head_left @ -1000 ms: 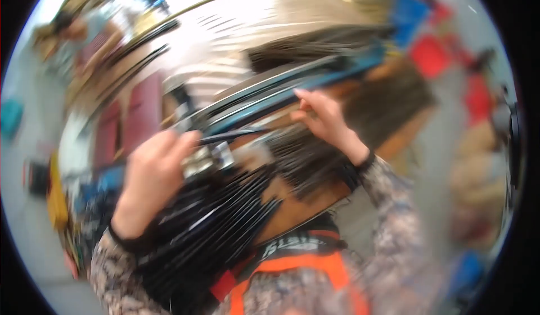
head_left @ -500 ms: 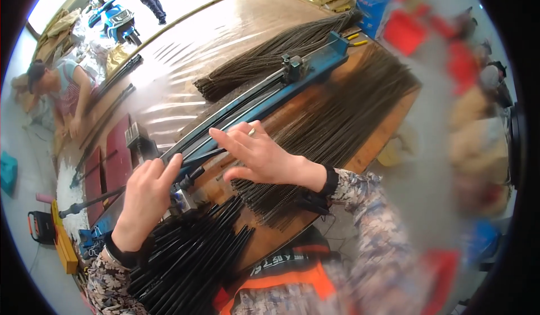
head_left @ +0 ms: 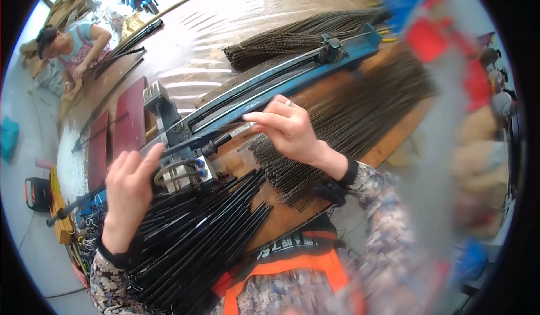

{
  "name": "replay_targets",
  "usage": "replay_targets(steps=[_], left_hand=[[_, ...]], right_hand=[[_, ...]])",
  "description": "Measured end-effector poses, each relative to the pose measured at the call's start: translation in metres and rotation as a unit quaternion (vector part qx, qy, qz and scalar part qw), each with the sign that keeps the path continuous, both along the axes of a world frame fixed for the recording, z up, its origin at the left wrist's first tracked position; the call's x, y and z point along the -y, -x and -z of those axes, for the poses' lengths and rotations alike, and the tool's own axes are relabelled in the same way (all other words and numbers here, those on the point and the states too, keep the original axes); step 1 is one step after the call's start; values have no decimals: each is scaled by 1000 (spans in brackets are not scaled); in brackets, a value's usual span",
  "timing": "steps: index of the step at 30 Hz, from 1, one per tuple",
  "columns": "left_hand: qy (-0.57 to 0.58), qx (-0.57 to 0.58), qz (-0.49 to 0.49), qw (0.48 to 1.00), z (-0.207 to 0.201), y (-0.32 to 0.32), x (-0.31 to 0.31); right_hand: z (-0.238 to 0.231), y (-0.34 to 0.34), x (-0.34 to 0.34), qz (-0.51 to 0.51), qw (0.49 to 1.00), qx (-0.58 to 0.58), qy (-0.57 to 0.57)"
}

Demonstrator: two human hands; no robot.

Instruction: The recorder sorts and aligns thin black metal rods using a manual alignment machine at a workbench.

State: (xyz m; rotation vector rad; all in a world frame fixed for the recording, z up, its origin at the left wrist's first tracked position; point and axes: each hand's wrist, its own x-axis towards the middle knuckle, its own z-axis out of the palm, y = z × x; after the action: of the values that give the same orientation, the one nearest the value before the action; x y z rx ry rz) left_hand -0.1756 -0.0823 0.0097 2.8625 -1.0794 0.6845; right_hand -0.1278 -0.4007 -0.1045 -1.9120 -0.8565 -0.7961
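My left hand (head_left: 129, 191) curls around a long black rod (head_left: 76, 205), which runs out past both sides of it. The fingers partly hide the rod. To the right, my right hand (head_left: 289, 129) has thumb and forefinger pinched together by the rod's far end; a small pale piece shows at the fingertips, too small to name. Both hands are over a blue rail-like bench fixture (head_left: 270, 98). A metal clamp block (head_left: 188, 174) with looped hoses sits between them. Below lies a bundle of black rods (head_left: 197, 236).
Dark coiled spring rods (head_left: 337, 124) lie heaped to the right, and another bundle (head_left: 292, 36) lies behind the fixture. Maroon boards (head_left: 128, 115) are on the table (head_left: 197, 22) at left. A co-worker (head_left: 76, 48) sits at the far left. A black case (head_left: 38, 194) rests on the floor.
My right hand has gone from spread fingers to a pinch near the rod's end. The view has shifted, so the bench appears further right. The left hand stays around the rod.
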Motion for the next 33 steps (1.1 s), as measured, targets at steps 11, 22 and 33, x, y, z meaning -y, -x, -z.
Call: replay_targets(steps=[11, 22, 33], left_hand=[[0, -45, 7, 999, -24, 35, -5], [183, 157, -151, 959, -46, 50, -135], [189, 69, -308, 930, -11, 116, -195]], right_hand=[[-29, 14, -58, -59, 993, 93, 43], [-28, -54, -91, -49, 959, -231, 158], [-48, -81, -183, -205, 955, -184, 108]])
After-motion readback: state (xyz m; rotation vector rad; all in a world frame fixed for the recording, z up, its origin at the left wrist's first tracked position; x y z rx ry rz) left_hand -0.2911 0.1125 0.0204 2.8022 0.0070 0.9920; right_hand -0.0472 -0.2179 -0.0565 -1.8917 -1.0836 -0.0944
